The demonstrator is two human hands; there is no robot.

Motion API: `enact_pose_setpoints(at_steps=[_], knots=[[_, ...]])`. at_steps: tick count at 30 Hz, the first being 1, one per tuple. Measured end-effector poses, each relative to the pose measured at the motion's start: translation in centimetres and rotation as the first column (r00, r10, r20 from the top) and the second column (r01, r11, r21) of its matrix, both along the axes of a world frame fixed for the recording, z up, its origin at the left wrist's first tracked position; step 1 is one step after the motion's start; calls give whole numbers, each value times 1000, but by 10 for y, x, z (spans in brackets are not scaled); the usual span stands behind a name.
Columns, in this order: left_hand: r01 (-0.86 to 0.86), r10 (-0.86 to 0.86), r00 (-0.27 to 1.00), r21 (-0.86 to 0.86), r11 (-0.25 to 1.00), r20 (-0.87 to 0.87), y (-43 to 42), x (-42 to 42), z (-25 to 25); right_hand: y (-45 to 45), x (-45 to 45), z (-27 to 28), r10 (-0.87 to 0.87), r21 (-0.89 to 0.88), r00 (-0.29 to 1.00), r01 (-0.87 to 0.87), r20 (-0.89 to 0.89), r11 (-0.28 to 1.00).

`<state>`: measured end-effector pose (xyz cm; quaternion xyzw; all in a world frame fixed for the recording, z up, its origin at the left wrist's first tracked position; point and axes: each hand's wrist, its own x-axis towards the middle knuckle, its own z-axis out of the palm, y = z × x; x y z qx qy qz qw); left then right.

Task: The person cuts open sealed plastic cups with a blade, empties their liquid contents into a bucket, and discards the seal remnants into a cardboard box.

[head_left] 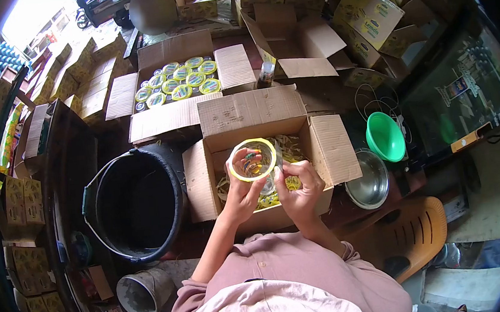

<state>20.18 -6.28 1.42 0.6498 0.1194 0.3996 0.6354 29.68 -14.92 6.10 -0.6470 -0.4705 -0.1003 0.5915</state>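
Note:
A clear plastic cup [265, 159] with a yellow-green rim tilts its mouth up toward me, above an open cardboard box [252, 112]. My left hand [245, 192] is closed around its left side, and some fingers show through the clear wall. Against the cup's right side, my right hand [300, 186] is closed in a pinch. A thin see-through edge shows by its fingertips; I cannot tell whether it is a separate piece. Inside the box, partly hidden by my hands, lie strips of packing material and several yellow-labelled items [268, 200].
A black bucket [104, 188] stands left of the box. On the right are a green bowl [385, 137] and a metal bowl [368, 188]. Behind, a carton [180, 116] holds several lidded cups. An orange chair [417, 233] is at lower right.

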Motion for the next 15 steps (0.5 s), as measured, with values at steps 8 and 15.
enact_pose_setpoints(at_steps=[8, 15], knots=[[-20, 56, 985, 215, 976, -161, -1, -8, 12, 1, 6, 7, -22, 23, 996, 20, 84, 1000], [52, 20, 974, 309, 950, -225, 3, -16, 17, 3, 18, 14, 65, 3, 996, -65, 55, 998]])
